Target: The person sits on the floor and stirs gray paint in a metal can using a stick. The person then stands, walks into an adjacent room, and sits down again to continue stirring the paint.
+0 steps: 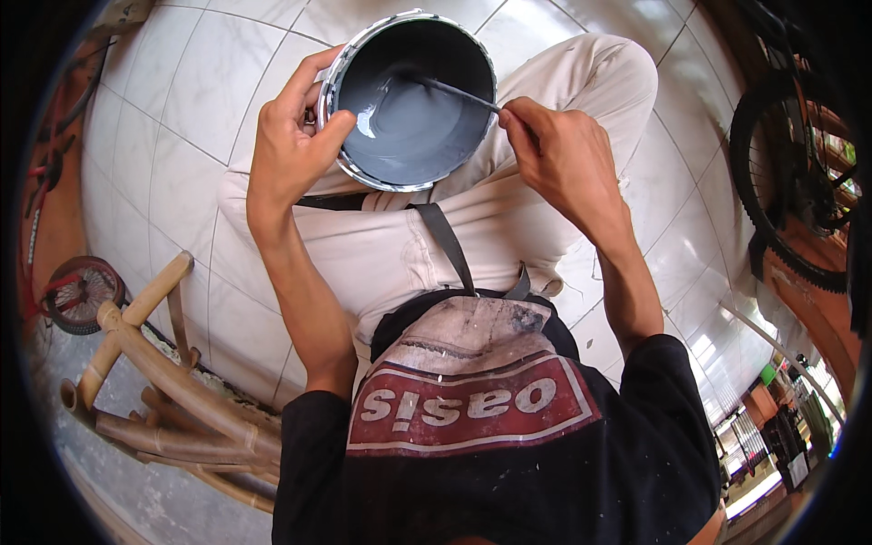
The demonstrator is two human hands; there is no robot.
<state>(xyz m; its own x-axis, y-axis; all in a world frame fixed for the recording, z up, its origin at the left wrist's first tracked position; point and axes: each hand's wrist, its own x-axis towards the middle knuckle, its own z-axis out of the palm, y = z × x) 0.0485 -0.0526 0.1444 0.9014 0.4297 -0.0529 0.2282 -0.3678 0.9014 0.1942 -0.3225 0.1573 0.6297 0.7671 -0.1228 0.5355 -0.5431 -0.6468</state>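
Observation:
A round bucket (405, 168) with a mottled pale rim is held over my crossed legs, and smooth grey-blue liquid, probably paint, lies in its dark interior. My left hand (300, 136) grips the bucket's left side, with the thumb near the rim. At the bucket's right, my right hand (554, 150) is closed on the upper end of a thin grey stick (459, 95), whose far end dips into the liquid. My beige trousers (609, 73) and a dark strap (440, 241) show beneath my hands.
I sit on white floor tiles (200, 73). A bamboo frame (182, 418) lies at the lower left, beside a red bicycle (73, 295) along the left edge. Another bicycle's wheel (758, 182) stands at the right, with assorted objects (772, 418) at the lower right.

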